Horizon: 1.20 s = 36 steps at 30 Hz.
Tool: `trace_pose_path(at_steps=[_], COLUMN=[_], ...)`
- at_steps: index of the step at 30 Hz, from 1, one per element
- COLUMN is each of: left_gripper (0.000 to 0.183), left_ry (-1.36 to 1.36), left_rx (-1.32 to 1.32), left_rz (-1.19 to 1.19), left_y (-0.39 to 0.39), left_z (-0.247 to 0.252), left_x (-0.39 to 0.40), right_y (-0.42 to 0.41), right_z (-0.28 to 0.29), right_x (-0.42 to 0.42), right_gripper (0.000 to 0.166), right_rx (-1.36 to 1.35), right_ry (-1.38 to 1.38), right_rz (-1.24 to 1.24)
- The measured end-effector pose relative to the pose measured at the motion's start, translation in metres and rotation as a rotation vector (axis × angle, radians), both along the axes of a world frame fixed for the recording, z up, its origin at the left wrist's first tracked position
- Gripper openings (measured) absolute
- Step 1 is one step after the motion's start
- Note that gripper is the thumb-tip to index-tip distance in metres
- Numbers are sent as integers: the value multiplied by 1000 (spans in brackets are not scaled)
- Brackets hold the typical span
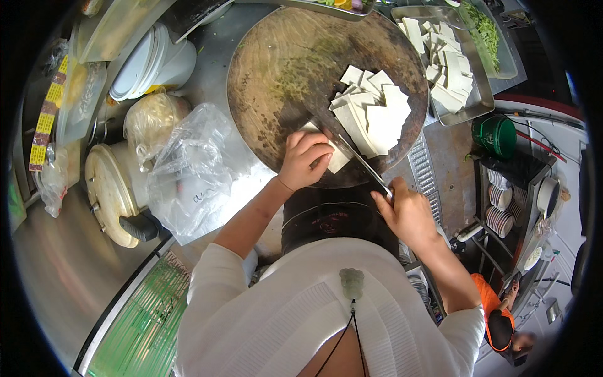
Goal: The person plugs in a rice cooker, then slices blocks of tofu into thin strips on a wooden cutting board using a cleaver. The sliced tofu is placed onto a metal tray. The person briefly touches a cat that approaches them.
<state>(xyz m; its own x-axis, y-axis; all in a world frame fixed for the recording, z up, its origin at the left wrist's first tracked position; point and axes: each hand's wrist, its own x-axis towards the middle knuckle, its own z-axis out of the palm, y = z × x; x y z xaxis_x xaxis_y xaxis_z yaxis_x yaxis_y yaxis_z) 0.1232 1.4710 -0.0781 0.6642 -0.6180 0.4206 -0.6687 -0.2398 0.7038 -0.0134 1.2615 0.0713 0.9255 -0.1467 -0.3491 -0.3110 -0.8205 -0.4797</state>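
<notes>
A round wooden chopping block [264, 61] lies before me. My left hand [306, 158] rests near its front edge, with bent fingers holding down a white slab that looks like tofu [340, 159]. The handle of a kitchen knife [365, 166] is in my right hand [409, 212]. Its blade, seen nearly edge-on, points up and left along the slab's right side, close to my left fingertips. Just beyond the blade, thin white slices [377, 115] lie in an overlapping heap on the block. Part of the slab is hidden under my left hand.
A metal tray [471, 118] of similar white pieces stands at the block's upper right, beside a tub of green shreds [487, 37]. Left are a plastic bag [188, 165], a lidded pot [110, 188] and a white bucket [174, 61]. A person in orange [490, 301] is at lower right.
</notes>
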Motion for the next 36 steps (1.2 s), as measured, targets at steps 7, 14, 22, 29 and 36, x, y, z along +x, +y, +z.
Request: trace_pose_path(at_steps=[7,14,22,29,36], left_gripper=[15,15,16,14,16], left_ry=[5,-24,-70,-30,-10], left_rx=[2,26,7,-37,-13], left_rz=[14,-6,43,21,12], left_y=[-2,2,3,1,2], left_z=[0,3,-1,1,0], left_x=[0,0,-4,0,-1], right_y=[14,-4,0,2,24], right_z=[-40,-58,-2,0,-57], right_x=[16,15,6,-2,16], right_gripper=[37,38,37,37,38], right_rx=[-75,137,60,17,-103], right_ry=[25,-46,-49,0,-43], right_rz=[-6,-128,-60,-3,-9])
